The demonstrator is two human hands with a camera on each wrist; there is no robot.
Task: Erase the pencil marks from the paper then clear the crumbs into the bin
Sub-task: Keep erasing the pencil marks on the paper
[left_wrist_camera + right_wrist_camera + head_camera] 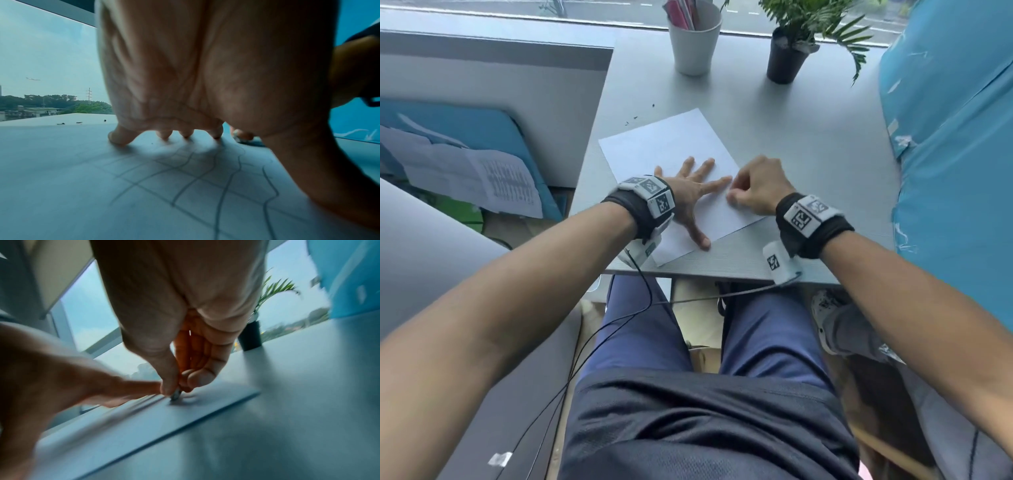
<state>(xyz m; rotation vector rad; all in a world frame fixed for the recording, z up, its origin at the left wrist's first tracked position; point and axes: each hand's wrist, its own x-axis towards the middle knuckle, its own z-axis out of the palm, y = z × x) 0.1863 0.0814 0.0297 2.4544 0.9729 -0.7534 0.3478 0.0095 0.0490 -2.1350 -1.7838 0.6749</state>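
Observation:
A white sheet of paper (671, 147) lies slanted on the grey desk (808, 171). My left hand (688, 195) rests flat on it with fingers spread, pressing it down. In the left wrist view a grid of pencil lines (205, 175) runs under the palm of my left hand (185, 81). My right hand (753, 188) is curled at the paper's right edge; in the right wrist view its fingertips (195, 379) pinch a small grey eraser (175, 394) against the paper (144, 418). Dark eraser crumbs (635, 117) lie on the desk beyond the sheet and show as eraser crumbs (69, 123) in the left wrist view.
A pale cup (695, 41) of pens and a potted plant (791, 51) stand at the desk's far edge by the window. A blue bag or cover (945, 137) borders the right side. A grey partition (500, 102) stands left. No bin is visible.

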